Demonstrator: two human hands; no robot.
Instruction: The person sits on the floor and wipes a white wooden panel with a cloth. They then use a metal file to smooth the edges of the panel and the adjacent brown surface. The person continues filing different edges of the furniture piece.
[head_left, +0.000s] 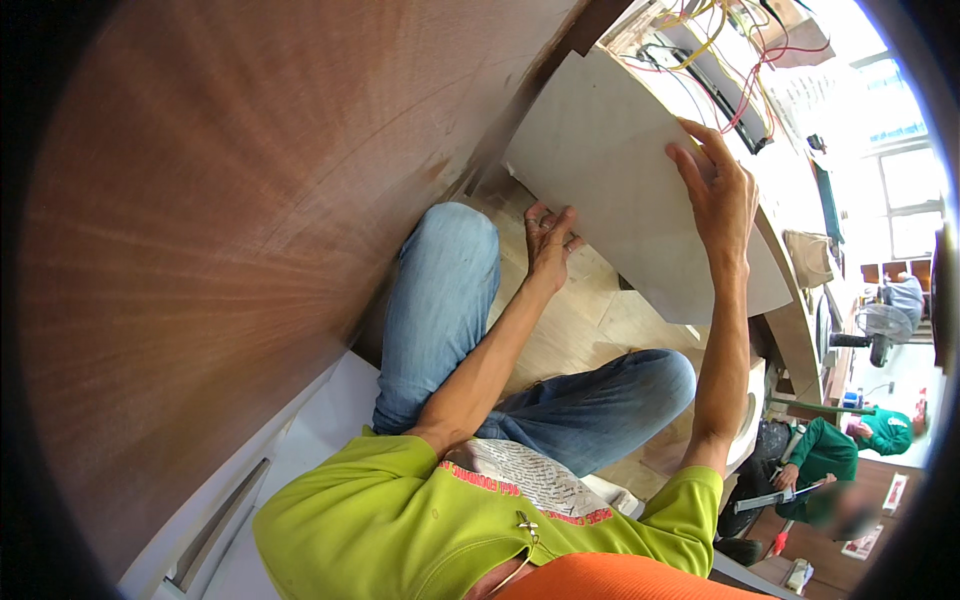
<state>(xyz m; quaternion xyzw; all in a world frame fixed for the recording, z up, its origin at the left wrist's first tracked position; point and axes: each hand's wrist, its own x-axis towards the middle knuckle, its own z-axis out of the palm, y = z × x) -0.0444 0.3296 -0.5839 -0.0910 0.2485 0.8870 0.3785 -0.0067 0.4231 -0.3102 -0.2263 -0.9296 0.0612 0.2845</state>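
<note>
While the person sits cross-legged in blue jeans (450, 300) on a pale wooden floor (560, 340), both hands work a thin white panel (600, 170). Left hand (549, 240): fingers spread flat, pressed against the panel's lower edge, not closed round it. Right hand (718, 190): open, palm and fingers laid against the panel's face near its upper right side, thumb along the edge; grip from behind cannot be told. Panel stands tilted, lower corner close to the floor, upper part leaning toward a curved wooden frame (790, 310).

Surface: floor boards light, jointed, with a few bare patches. Large brown veneered board (220, 230) fills the left side, grain running in long streaks, close beside the person's knee. White strip (330, 420) lies at its foot.

Room: red, yellow and white wires (740, 60) hang above the frame. Bright windows (905, 190) at far right. Standing fan (880, 335) below them. Another person in a green top (820, 455) crouches at lower right, well apart.
</note>
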